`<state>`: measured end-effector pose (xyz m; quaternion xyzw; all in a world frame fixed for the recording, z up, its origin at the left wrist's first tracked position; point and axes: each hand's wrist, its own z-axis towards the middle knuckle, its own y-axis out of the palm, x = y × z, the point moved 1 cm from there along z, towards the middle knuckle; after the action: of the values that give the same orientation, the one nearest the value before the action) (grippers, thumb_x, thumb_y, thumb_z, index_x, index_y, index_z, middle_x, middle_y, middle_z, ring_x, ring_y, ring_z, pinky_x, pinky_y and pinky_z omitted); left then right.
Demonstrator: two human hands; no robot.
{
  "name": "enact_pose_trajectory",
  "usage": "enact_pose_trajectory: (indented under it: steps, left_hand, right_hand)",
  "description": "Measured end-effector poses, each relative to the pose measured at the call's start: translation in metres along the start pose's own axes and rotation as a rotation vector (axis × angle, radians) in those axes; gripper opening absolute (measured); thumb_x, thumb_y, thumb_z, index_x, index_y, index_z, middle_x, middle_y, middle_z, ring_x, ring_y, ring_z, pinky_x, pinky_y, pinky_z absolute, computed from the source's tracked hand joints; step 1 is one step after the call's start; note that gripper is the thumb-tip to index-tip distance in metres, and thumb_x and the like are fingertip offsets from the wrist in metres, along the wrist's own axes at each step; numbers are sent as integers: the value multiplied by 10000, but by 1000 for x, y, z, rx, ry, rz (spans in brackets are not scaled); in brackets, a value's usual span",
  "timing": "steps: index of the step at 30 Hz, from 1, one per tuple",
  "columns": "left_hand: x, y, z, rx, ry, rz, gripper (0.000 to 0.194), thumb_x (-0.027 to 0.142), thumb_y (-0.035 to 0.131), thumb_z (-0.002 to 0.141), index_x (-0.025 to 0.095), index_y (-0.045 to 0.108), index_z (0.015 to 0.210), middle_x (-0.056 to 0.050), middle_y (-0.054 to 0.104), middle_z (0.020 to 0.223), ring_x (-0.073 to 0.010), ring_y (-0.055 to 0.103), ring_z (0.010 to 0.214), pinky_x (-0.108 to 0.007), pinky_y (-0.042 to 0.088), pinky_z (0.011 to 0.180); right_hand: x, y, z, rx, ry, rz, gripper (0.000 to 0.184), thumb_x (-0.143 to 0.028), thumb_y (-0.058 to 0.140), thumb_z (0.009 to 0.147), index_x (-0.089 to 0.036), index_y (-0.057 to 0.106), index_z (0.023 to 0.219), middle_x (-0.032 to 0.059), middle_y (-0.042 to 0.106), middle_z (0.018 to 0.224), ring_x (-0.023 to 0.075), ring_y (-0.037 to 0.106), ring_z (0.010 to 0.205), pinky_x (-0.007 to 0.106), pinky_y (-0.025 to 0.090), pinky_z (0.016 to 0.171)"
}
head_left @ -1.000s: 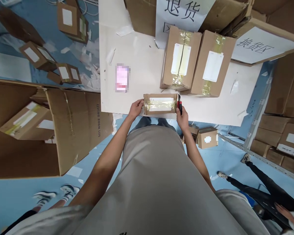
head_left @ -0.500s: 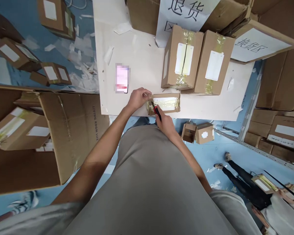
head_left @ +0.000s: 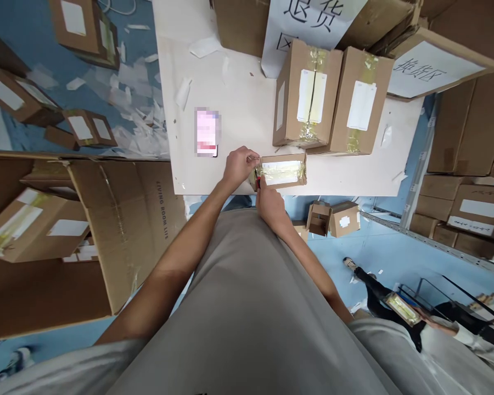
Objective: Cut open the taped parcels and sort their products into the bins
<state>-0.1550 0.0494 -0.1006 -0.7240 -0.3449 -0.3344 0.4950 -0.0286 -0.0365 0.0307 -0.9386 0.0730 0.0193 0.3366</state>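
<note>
A small brown taped box [head_left: 283, 171] with a white label lies at the near edge of the white table [head_left: 239, 109]. My left hand [head_left: 239, 164] is closed on the box's left end, pinching it near the tape. My right hand [head_left: 269, 204] is closed round a red and black cutter [head_left: 257, 182], whose tip is at the box's near left corner. Most of the cutter is hidden by my fingers.
Two taller taped boxes [head_left: 307, 99] [head_left: 360, 107] stand behind the small one, with paper signs and cartons beyond. A pink blurred item [head_left: 206, 131] lies left on the table. A big open carton [head_left: 86, 219] stands left. Small boxes litter the floor. Another person [head_left: 436, 323] is at lower right.
My right hand has carried the cutter from the box's right end to its near left corner. My left hand shifted up onto the left end. The view drifted slightly.
</note>
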Motion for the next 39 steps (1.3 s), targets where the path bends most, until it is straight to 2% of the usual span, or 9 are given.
enact_pose_trajectory:
  steps: [9, 12, 15, 17, 19, 22, 27, 31, 39]
  left_hand:
    - [0, -1, -6, 6, 33, 30, 155, 211, 748, 997, 223, 886, 1066, -76, 846, 1123, -245, 780, 916, -424, 644, 951]
    - [-1, -4, -7, 10, 45, 79, 169, 225, 734, 1008, 232, 873, 1106, -78, 846, 1145, -262, 773, 956, -453, 653, 998]
    - [9, 2, -11, 68, 116, 181, 272, 225, 683, 1039, 216, 840, 1261, -118, 834, 1267, -327, 754, 1191, -520, 626, 1138]
    - [24, 15, -14, 54, 224, 228, 348, 246, 618, 1087, 205, 796, 1384, -146, 799, 1410, -356, 701, 1377, -561, 574, 1243]
    - [43, 38, -17, -45, 365, 249, 399, 279, 555, 1133, 210, 751, 1474, -156, 744, 1552, -368, 622, 1542, -599, 498, 1341]
    - [65, 77, -19, -233, 533, 278, 487, 275, 486, 1157, 202, 674, 1601, -166, 629, 1735, -376, 437, 1744, -663, 345, 1448]
    - [64, 112, -18, -339, 534, 298, 624, 315, 423, 1182, 152, 503, 1779, -196, 441, 1882, -381, 250, 1835, -710, 195, 1496]
    - [55, 112, -17, -349, 521, 292, 677, 344, 407, 1187, 184, 418, 1845, -159, 383, 1915, -364, 194, 1849, -704, 146, 1506]
    - [57, 111, -18, -356, 490, 332, 676, 351, 379, 1191, 163, 439, 1837, -151, 366, 1923, -360, 179, 1851, -676, 128, 1513]
  right_hand:
    - [4, -6, -26, -91, -19, -25, 675, -161, 411, 1186, -115, 343, 1856, 272, 832, 1364, 364, 828, 1282, 453, 646, 1051]
    - [27, -16, -44, -19, 6, 39, 625, -270, 433, 1224, -187, 380, 1841, 222, 869, 1282, 366, 854, 1174, 463, 642, 1016]
    - [71, -21, -47, 160, 109, 171, 538, -333, 384, 1236, -153, 511, 1727, 203, 883, 1220, 374, 854, 1092, 461, 632, 994]
    - [106, -21, -37, 295, 184, 248, 531, -325, 349, 1218, -124, 556, 1663, 218, 878, 1226, 386, 846, 1070, 460, 630, 969]
    - [135, -18, -22, 391, 208, 304, 556, -311, 339, 1189, -112, 551, 1663, 234, 868, 1276, 388, 839, 1070, 464, 634, 960]
    - [160, -15, -2, 400, 151, 339, 622, -296, 345, 1168, -92, 484, 1739, 241, 844, 1389, 372, 836, 1137, 469, 637, 1023]
    - [159, -22, 7, 263, 69, 242, 660, -273, 312, 1192, -87, 381, 1822, 239, 730, 1622, 353, 784, 1345, 446, 607, 1123]
    - [154, -29, 9, 203, 73, 183, 665, -230, 276, 1197, -91, 334, 1845, 252, 700, 1639, 341, 774, 1356, 431, 598, 1128]
    - [155, -38, 26, 165, 77, 110, 654, -225, 271, 1223, -114, 299, 1867, 258, 736, 1551, 342, 793, 1328, 430, 620, 1093]
